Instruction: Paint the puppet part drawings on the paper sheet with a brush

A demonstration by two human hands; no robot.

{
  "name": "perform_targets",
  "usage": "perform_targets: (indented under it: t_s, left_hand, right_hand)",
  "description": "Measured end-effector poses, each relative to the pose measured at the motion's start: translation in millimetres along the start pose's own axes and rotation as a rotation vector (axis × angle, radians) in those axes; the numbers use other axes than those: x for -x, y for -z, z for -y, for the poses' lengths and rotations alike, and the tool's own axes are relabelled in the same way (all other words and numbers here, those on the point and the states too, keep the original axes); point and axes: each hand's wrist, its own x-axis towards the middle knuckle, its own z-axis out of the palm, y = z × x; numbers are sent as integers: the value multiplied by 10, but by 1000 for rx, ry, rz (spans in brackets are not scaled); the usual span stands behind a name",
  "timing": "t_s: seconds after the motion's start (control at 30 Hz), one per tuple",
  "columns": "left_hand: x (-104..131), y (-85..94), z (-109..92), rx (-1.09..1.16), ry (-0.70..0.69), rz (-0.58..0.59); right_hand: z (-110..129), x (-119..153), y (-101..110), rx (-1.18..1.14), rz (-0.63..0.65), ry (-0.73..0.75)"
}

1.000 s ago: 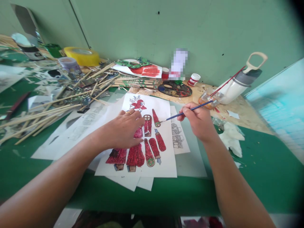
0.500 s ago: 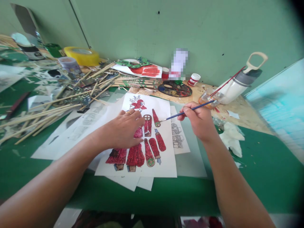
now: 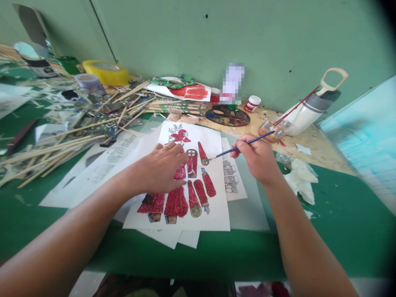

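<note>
A white sheet point(image 3: 216, 222) printed with red-painted puppet-like parts lies on other papers in front of me. Across its left half rests my left hand point(image 3: 165, 167), fingers spread and flat, a ring on one finger; it covers part of the drawing. My right hand point(image 3: 255, 159) pinches a thin blue paintbrush point(image 3: 244, 143) to the right of the sheet. The brush tip is at the green-patterned round end of a narrow red piece point(image 3: 203, 153) near the upper right of the drawing; whether it touches the paper I cannot tell.
Thin wooden sticks point(image 3: 62, 152) and scraps crowd the left side, with yellow tape point(image 3: 107, 73) behind. A paint palette point(image 3: 228, 115) and a small paint jar point(image 3: 253, 103) stand at the back. Rightward are a water cup point(image 3: 272, 128) holding a red brush, a white bottle point(image 3: 306, 115) and crumpled tissue point(image 3: 300, 179).
Hardly anything differs. My right hand and the paintbrush have shifted very slightly left; my left hand stays on the sheet.
</note>
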Motion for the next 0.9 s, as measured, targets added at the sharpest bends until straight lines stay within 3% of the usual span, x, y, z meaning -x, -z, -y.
perform_targets:
  t_s: [0.9]
  left_hand:
    - [6,0,2,22,-1,-15]
  right_hand:
    - [22,15,14,-30,12,17]
